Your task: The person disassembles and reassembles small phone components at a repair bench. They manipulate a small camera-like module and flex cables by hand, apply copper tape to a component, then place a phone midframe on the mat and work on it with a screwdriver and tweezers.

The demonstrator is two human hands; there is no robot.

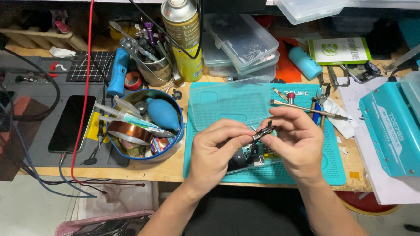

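Plastic, rubber and metal on our bench

We see a matt teal rubbery work mat [289, 171], a clear glossy plastic lid [230, 102], a shiny yellow metal spray can [183, 35] and bare wooden tabletop [150, 171].

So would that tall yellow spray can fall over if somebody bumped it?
Probably fairly easily: the yellow spray can stands upright, tall and narrow. The metal tool cup and clear plastic boxes beside it might catch it. Lying flat, its round body would likely roll.
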